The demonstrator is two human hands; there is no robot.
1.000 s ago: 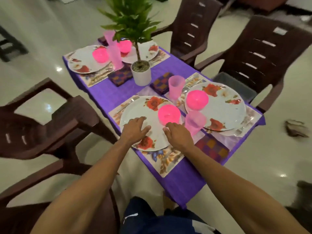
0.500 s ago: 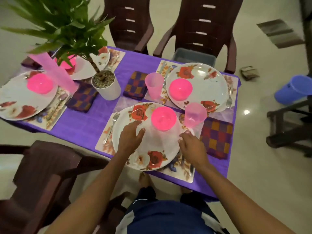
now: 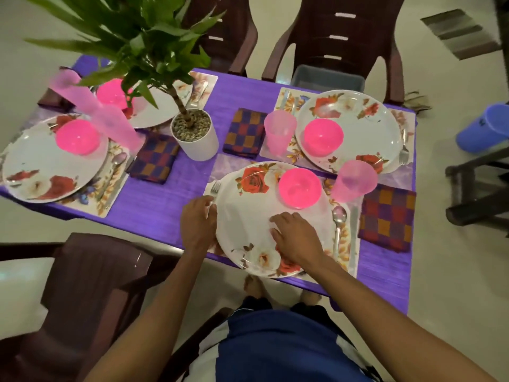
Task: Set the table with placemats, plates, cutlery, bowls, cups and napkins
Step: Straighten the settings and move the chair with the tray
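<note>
The near floral plate (image 3: pixel 248 221) lies on a placemat (image 3: pixel 347 244) at the front edge of the purple table (image 3: pixel 165 194). A pink bowl (image 3: pixel 300 187) sits on the plate's far side. My left hand (image 3: pixel 198 224) touches the plate's left rim, fingers loosely curled beside the fork (image 3: pixel 215 186). My right hand (image 3: pixel 297 238) rests flat on the plate with spread fingers. A spoon (image 3: pixel 338 216), a pink cup (image 3: pixel 354 180) and a checked napkin (image 3: pixel 385 216) lie to the right.
Three other settings with plates, pink bowls and cups fill the table. A potted plant (image 3: pixel 195 136) stands mid-table. Brown chairs stand near left (image 3: pixel 96 271) and across (image 3: pixel 338 37), one holding a grey tub (image 3: pixel 327 78). A blue bucket (image 3: pixel 484 128) sits at right.
My left hand slid from the plate's surface to its left rim. My right hand moved from the plate's right edge onto its middle. The view shifted round the table.
</note>
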